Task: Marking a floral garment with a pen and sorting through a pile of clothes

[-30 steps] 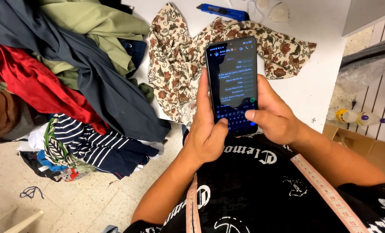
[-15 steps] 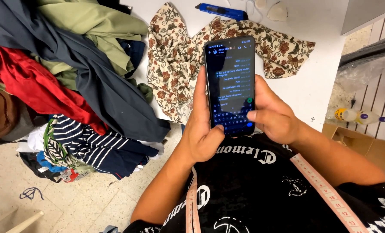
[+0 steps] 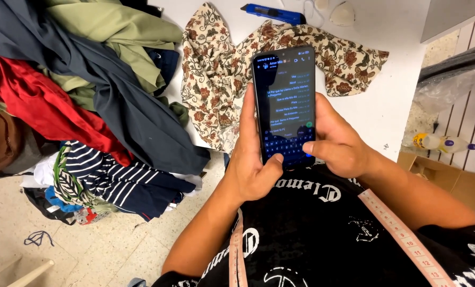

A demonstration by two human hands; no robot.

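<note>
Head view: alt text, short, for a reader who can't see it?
Both hands, left hand and right hand, hold a dark smartphone upright with thumbs on its keyboard, above a floral fabric piece on a white table; piled garments lie left.

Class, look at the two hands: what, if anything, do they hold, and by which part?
Both hold one smartphone by its lower half: the left hand wraps the left edge, the right hand the right edge, thumbs over the keyboard.
</note>
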